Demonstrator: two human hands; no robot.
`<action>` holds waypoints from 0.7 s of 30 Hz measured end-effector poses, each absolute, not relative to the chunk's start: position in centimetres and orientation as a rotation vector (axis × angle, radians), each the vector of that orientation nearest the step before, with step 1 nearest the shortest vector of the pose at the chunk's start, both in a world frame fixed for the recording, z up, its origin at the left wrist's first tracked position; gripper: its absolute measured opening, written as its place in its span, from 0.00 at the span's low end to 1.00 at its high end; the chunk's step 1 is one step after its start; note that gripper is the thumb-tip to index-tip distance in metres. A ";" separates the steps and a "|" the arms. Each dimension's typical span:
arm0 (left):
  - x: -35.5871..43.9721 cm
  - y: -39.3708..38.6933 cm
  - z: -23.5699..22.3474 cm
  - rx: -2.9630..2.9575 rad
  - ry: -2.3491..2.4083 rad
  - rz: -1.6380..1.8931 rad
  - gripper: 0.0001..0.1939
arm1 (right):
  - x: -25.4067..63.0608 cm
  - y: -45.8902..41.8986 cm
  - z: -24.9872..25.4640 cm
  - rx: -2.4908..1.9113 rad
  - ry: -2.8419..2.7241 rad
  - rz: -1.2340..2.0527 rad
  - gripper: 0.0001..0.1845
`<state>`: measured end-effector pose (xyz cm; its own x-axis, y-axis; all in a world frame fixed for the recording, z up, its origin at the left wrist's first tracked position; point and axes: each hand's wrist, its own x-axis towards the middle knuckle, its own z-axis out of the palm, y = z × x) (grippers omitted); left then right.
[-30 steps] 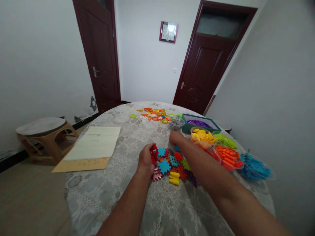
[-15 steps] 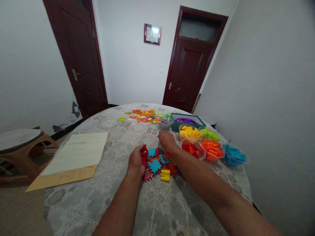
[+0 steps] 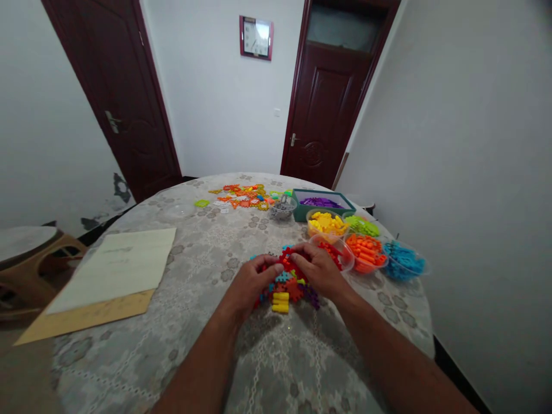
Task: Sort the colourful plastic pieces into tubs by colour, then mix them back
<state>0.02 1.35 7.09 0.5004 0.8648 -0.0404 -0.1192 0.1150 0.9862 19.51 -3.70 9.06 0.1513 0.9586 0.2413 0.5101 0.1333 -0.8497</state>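
Over a cluster of toothed plastic building pieces, both my hands come together. My left hand (image 3: 255, 280) is closed, its thumb and fingertips pinching the left side of a red toothed building piece (image 3: 286, 257). From the right, my right hand (image 3: 318, 268) grips the same red piece between thumb and fingers. Below them lie an orange-red toothed piece (image 3: 294, 290), light blue pieces (image 3: 283, 277) and purple pieces (image 3: 311, 296). Yellow cylinder pieces (image 3: 280, 303) lie at the near edge of the cluster. My hands hide part of the cluster.
At right stand clear tubs of red (image 3: 348, 261), yellow (image 3: 326, 223), orange (image 3: 366, 250), green (image 3: 361, 226) and blue pieces (image 3: 403, 260). Behind them are a green box (image 3: 302, 214) and a tub of grey pieces (image 3: 282, 208). Loose flat pieces (image 3: 245, 196) lie farther back; papers (image 3: 116, 261) lie left.
My right hand has come back toward me from near the tubs and meets my left hand at the red piece. My left hand has shifted right. The whole view has tilted down slightly.
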 end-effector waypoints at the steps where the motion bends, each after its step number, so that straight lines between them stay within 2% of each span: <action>1: 0.2 1.1 7.1 1.349 0.773 0.811 0.16 | 19.4 -3.9 8.7 -1.481 -1.489 0.637 0.12; 5: 0.5 1.1 6.6 1.508 0.900 0.792 0.09 | 19.3 -4.6 7.8 -1.418 -1.530 0.674 0.14; 13: 0.2 1.8 6.0 1.345 1.000 0.898 0.13 | 26.3 -4.8 9.0 -1.586 -1.398 0.020 0.17; 21: 0.1 1.8 5.8 1.365 1.038 0.890 0.15 | 29.2 -4.9 9.2 -1.693 -1.466 -0.197 0.16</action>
<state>0.12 1.84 5.82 0.3219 0.9447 -0.0621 0.0826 0.0373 0.9959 29.20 -4.89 9.15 0.2959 0.7306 0.6154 0.8669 0.0651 -0.4942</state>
